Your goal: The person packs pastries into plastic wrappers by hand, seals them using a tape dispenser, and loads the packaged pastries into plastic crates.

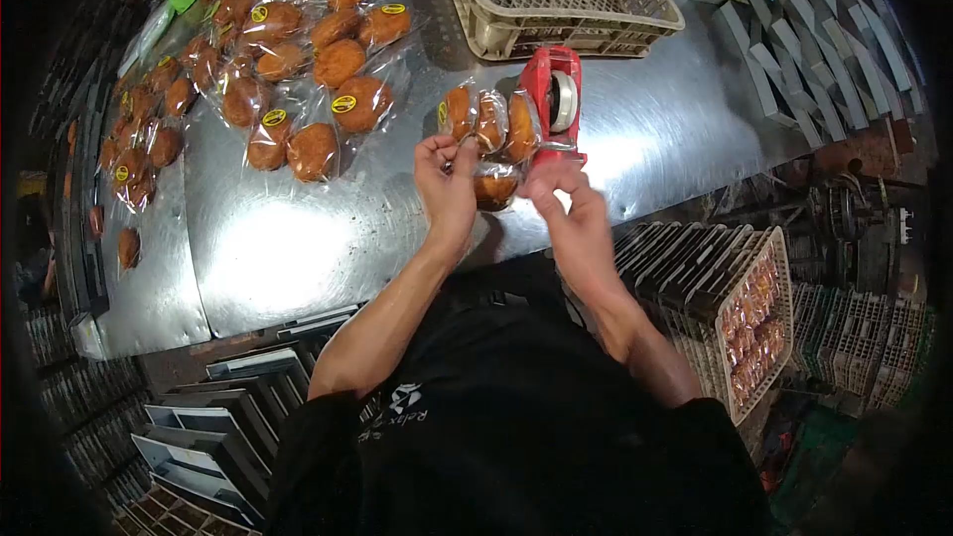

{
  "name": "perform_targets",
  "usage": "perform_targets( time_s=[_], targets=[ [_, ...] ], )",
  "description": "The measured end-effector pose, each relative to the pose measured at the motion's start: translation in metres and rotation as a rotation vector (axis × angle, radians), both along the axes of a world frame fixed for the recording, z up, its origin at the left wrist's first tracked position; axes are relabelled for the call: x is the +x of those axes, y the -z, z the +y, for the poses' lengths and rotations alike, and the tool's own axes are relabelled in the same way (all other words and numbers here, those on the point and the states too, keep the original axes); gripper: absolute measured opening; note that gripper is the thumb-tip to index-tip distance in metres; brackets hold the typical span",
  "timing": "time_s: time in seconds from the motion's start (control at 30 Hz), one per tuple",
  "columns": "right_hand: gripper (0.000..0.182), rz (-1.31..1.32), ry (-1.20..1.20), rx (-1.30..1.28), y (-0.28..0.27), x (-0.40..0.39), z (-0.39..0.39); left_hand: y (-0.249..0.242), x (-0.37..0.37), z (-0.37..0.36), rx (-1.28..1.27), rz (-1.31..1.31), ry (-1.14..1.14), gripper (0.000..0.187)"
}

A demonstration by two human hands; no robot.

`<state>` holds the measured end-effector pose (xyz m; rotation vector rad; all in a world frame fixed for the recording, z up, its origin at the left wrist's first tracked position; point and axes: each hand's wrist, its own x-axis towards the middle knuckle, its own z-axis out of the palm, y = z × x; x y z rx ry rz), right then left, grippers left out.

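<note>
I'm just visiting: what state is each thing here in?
Near buns: wrapped in clear plastic, bunched together
Red tape dispenser: loaded with a white roll
Left hand: fingers bent against the near buns, exact grip unclear
Right hand: blurred, near the dispenser, grip unclear
Other buns: bagged, spread out, several with yellow labels
Table crate: upright, open-topped
Lower crate: holding wrapped items

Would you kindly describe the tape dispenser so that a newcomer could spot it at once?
On the metal table, find the big pale crate at the top of the picture. Just below it, beside the bagged buns and above the person's right hand, sits the tape dispenser. Its bright red frame and white roll set it apart from the brown buns and pale crate.
</note>
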<state>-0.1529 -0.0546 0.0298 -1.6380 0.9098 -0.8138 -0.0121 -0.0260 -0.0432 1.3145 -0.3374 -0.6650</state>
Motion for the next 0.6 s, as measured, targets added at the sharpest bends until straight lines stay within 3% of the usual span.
perform_targets(
  time_s=[0.07,0.17,0.23,0.3,0.33,0.37,0.43,0.5,0.57,0.6],
  targets=[
    [0.013,-0.157,0.036,0.018,-0.041,0.026,0.010,-0.008,0.002,-0.002,-0.039,0.141,0.028,0.031],
    [0.014,-0.015,0.087,-0.168,0.004,0.047,0.023,-0.024,0.005,0.010,-0.129,0.199,0.058,0.030],
    [0.022,-0.002,0.053,-0.280,0.020,0.048,0.019,-0.037,0.010,0.024,-0.053,0.142,0.056,0.027],
    [0.037,-0.196,-0.123,0.355,0.009,0.045,0.017,-0.046,0.020,0.038,-0.172,-0.180,0.137,0.025],
    [0.045,-0.207,-0.128,0.506,0.007,0.045,0.017,-0.053,0.032,0.047,-0.191,-0.163,0.244,0.024],
    [0.041,-0.232,-0.219,0.891,0.008,0.043,0.013,-0.054,0.040,0.053,-0.184,-0.159,0.234,0.024],
    [0.035,-0.187,-0.293,1.031,0.014,0.057,0.018,-0.053,0.058,0.059,-0.329,0.178,0.334,0.025],
    [0.031,-0.336,-0.105,0.860,0.016,0.083,0.037,-0.044,0.074,0.064,-0.309,0.136,0.181,0.032],
    [0.038,-0.316,-0.073,0.619,0.029,0.100,0.034,-0.061,0.085,0.078,-0.298,0.787,0.145,0.040],
    [0.042,-0.179,-0.180,0.453,0.029,0.100,0.030,-0.058,0.084,0.082,-0.260,0.728,0.201,0.047]
  ],
)
